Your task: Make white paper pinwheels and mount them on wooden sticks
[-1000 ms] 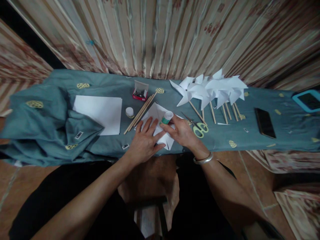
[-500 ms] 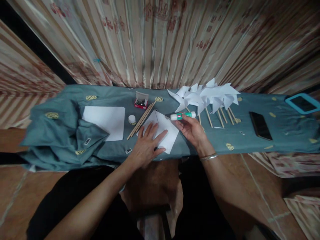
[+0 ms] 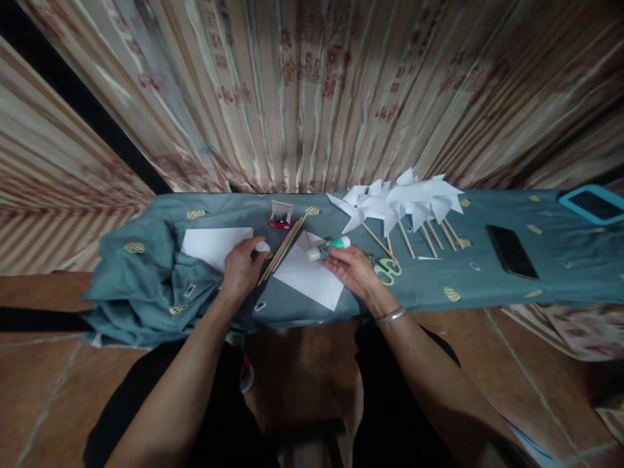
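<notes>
My left hand (image 3: 238, 268) pinches the small white glue cap (image 3: 263, 247) between thumb and fingers, just left of the wooden sticks. In my right hand (image 3: 355, 268) is a green-and-white glue stick (image 3: 314, 252), lying nearly level over a folded white paper (image 3: 312, 281). That paper rests on the cloth between my hands, partly covered by the sticks (image 3: 279, 257) and the glue stick. Beside my right wrist lie scissors with light green handles (image 3: 389, 272), their blades mostly hidden.
White paper pinwheels (image 3: 400, 203) on sticks lie at the back right. An open red box (image 3: 281, 220) of small metal pieces stands behind the sticks. Left are white sheets (image 3: 209, 242) and bunched cloth (image 3: 141, 286). A phone (image 3: 511, 252) and blue-framed tablet (image 3: 592, 204) lie right.
My left hand has left the folded paper and moved left to grip the white cap. The glue stick has shifted left over the paper with my right hand, exposing the scissors.
</notes>
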### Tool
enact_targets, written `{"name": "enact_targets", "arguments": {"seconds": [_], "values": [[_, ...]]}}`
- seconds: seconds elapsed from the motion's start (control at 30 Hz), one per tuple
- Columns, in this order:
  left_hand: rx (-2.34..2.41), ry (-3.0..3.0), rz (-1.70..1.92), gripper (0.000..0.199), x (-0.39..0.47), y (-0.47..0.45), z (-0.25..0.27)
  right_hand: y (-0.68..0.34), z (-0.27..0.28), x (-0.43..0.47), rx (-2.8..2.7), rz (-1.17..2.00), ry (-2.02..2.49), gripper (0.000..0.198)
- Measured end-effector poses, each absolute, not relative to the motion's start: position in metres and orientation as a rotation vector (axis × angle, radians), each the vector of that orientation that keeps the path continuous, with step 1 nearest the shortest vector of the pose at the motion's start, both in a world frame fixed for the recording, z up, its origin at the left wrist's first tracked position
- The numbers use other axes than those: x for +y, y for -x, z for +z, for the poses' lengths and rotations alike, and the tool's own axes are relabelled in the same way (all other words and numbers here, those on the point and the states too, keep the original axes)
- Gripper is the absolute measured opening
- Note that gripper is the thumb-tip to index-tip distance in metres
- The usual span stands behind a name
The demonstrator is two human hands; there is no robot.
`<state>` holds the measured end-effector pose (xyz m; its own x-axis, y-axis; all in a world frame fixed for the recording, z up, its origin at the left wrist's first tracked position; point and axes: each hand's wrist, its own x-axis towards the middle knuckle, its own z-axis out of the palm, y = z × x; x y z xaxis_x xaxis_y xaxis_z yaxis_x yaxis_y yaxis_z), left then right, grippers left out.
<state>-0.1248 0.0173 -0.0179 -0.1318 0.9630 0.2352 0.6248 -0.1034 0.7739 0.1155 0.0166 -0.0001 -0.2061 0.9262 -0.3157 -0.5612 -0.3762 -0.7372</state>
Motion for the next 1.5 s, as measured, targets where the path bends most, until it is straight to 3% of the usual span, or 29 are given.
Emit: {"name": "enact_targets", "arguments": {"seconds": [0.17, 0.33, 1.33, 1.5], "values": [[1.298, -0.950, 1.338, 0.041, 0.003, 0.099, 0.003, -0.112, 0.002, 0.010, -0.607, 1.853, 0.821, 0.022], [1.070, -0.757, 1.308, 0.041, -0.011, 0.081, 0.012, -0.110, 0.001, 0.008, -0.605, 1.859, 0.825, 0.022], [1.192, -1.110, 1.202, 0.040, -0.016, 0.085, 0.005, -0.093, 0.002, -0.003, -0.867, 1.850, 0.942, 0.033], [1.532, -1.266, 1.316, 0.038, -0.007, 0.112, 0.000, -0.105, 0.001, 0.002, -0.978, 1.665, 1.034, 0.039]]}}
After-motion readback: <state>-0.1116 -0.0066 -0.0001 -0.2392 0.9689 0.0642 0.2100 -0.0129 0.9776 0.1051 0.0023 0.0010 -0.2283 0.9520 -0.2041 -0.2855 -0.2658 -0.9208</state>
